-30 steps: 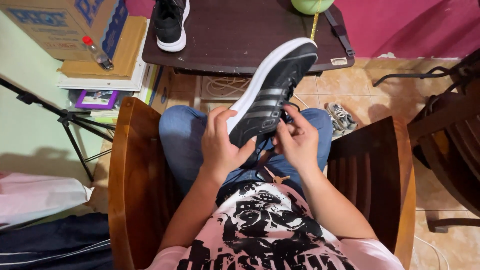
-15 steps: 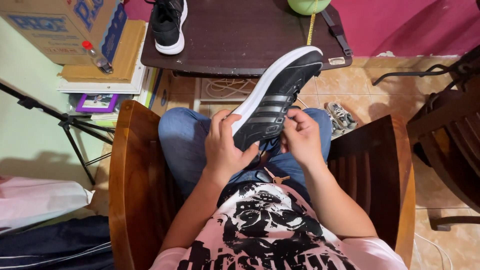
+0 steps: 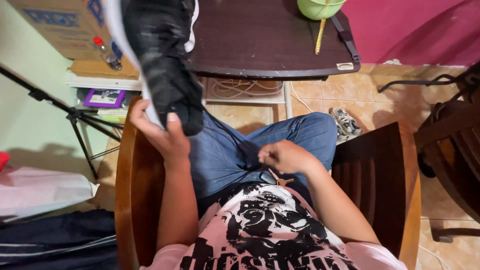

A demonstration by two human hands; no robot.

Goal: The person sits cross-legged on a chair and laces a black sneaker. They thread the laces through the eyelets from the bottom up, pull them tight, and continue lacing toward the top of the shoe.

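Item 1: our left hand, fingers clamped on the heel of a black sneaker, raised left of our lap. Item 2: our right hand, fingertips pinched narrow on a black lace over our jeans, below the dark table.

The black shoe is motion-blurred and cut off by the top edge, its toe out of view. The left hand hides its heel. The green bowl is cropped; the right hand's fingertips curl out of sight
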